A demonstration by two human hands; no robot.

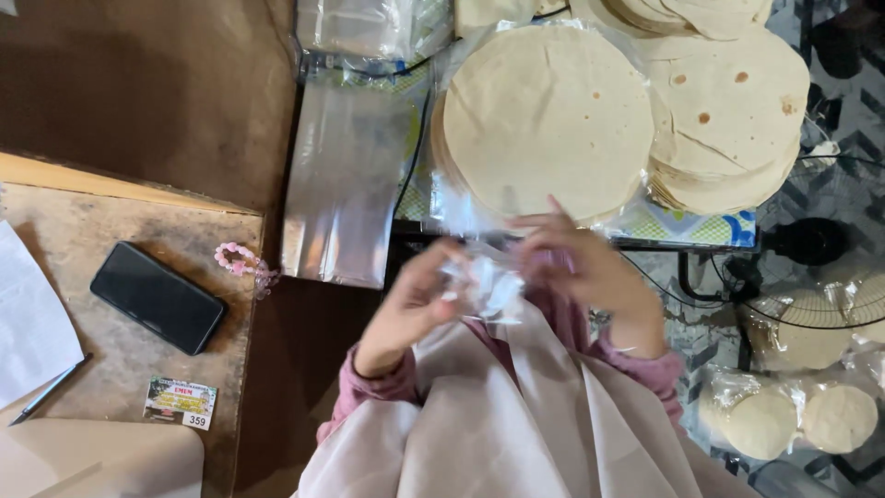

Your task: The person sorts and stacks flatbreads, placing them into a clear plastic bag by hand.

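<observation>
Head view: we see both hands meeting mid-frame over the lap, motion-blurred. Left hand (410,300) and right hand (590,267) each pinch a piece of crumpled clear plastic bag (484,281) held between them; fingers curled on the film, exact grip blurred. Just beyond the hands, a stack of round flatbreads (544,120) sits on clear plastic film, its near edge almost touching the right hand's fingertips. Further right of that, a second flatbread stack (728,120), fanned and slightly tilted. Beyond the left hand, a flat pile of clear bags (341,175). Well left of the left hand, a wooden table (129,350) carries a black phone (157,297), a pink bead bracelet (241,261) at its edge, white paper (32,318), a pen (46,392) and a small printed card (181,402). Right of the right hand, low down, bagged flatbreads (793,420) lie beside a wire fan guard (820,295).
</observation>
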